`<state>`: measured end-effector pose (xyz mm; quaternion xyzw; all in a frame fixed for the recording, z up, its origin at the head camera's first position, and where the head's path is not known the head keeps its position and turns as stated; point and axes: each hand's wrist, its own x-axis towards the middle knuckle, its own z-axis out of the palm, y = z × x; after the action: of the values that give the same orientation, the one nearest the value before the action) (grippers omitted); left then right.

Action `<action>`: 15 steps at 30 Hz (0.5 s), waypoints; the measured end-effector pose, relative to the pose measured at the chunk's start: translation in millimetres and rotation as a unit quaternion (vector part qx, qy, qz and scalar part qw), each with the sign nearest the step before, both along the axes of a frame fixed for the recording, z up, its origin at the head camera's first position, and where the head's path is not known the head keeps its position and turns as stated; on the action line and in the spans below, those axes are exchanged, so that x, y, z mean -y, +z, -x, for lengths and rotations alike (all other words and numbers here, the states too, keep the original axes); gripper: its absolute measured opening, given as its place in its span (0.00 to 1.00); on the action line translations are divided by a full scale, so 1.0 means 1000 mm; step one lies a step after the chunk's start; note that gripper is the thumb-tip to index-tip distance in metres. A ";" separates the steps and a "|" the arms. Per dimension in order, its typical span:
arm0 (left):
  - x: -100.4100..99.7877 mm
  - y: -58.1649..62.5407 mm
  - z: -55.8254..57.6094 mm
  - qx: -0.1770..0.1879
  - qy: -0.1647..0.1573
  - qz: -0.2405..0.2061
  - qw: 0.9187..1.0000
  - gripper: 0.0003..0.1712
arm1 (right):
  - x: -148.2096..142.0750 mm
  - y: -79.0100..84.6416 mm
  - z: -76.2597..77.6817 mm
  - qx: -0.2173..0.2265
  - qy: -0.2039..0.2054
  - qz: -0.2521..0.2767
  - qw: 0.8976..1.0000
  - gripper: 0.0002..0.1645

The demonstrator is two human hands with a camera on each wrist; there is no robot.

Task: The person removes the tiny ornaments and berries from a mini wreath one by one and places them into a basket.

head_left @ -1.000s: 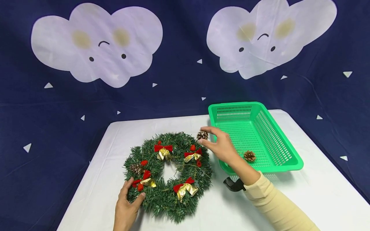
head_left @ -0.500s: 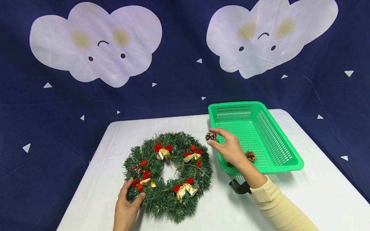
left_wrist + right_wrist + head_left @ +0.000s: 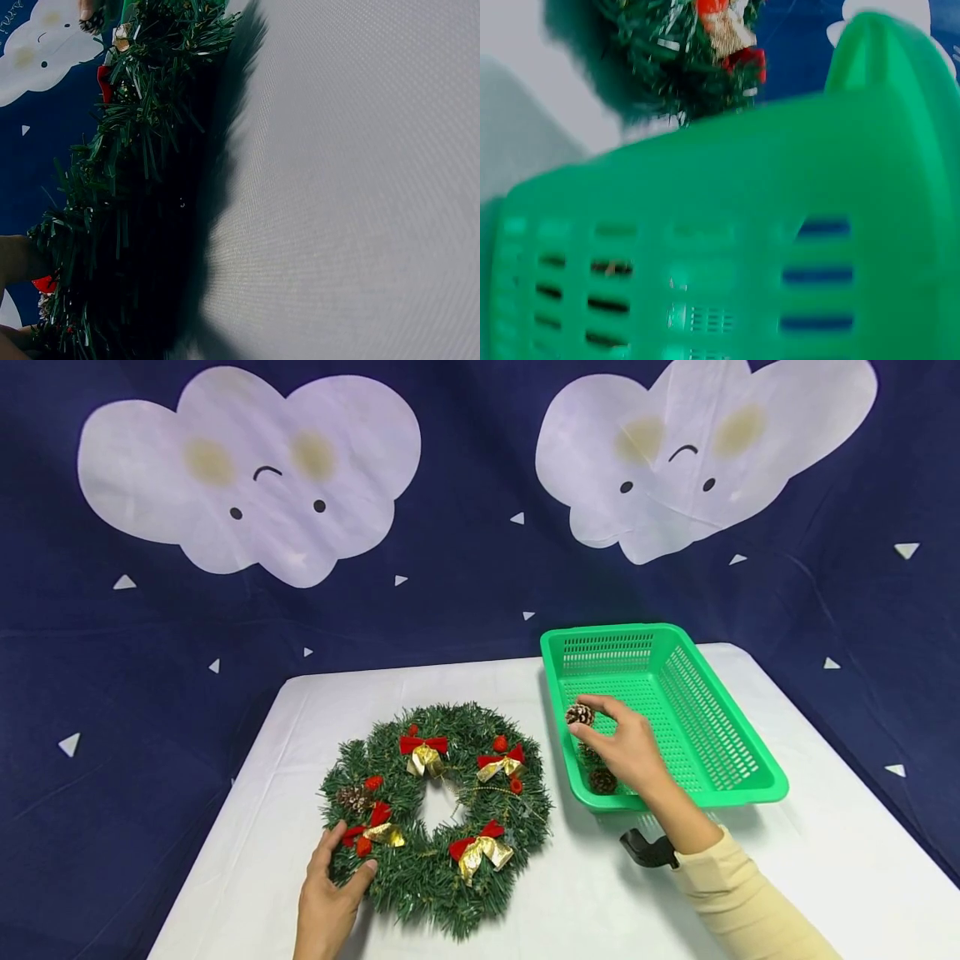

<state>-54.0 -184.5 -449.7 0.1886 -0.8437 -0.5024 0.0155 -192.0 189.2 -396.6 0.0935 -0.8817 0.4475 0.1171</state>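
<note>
A green wreath point(image 3: 420, 877) lies on the table, trimmed with red-and-gold bows, red berries and a pine cone point(image 3: 352, 799) at its left. The left hand point(image 3: 327, 893) rests on the wreath's left edge, thumb and forefinger spread apart; its other fingers are hidden in the head view. Between thumb and fingertips, the right hand point(image 3: 626, 747) pinches a white-tipped pine cone point(image 3: 579, 716) just inside the left wall of a green basket point(image 3: 720, 706). Under this hand, another pine cone point(image 3: 602, 781) lies in the basket. The right wrist view shows mostly the basket's wall point(image 3: 705, 172), with the hand out of view.
White cloth covers the table point(image 3: 247, 827), and a dark blue backdrop point(image 3: 480, 460) with clouds hangs behind. A black wrist mount point(image 3: 647, 849) juts from the right wrist near the basket's front edge. The basket's left rim point(image 3: 551, 681) stands between wreath and basket floor.
The right hand has carried the pinched pine cone rightward from the wreath's upper right edge to over the basket. Neither the left hand nor the wreath has visibly moved.
</note>
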 end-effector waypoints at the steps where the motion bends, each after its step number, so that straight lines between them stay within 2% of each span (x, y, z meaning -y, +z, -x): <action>1: 0.000 0.000 0.000 0.001 0.000 -0.001 1.000 0.45 | -0.003 -0.001 0.000 0.001 -0.004 -0.001 1.000 0.32; 8: 0.000 0.000 0.000 0.004 0.001 -0.002 1.000 0.45 | -0.017 -0.003 0.001 0.000 -0.023 -0.015 1.000 0.31; 15: 0.000 -0.001 0.000 0.002 0.000 0.000 1.000 0.45 | -0.034 -0.004 0.006 0.025 -0.034 -0.044 0.998 0.32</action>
<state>-54.1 -184.9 -450.4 0.1896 -0.8438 -0.5019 0.0140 -198.3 223.1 -400.4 0.0571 -0.9059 0.4062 0.1058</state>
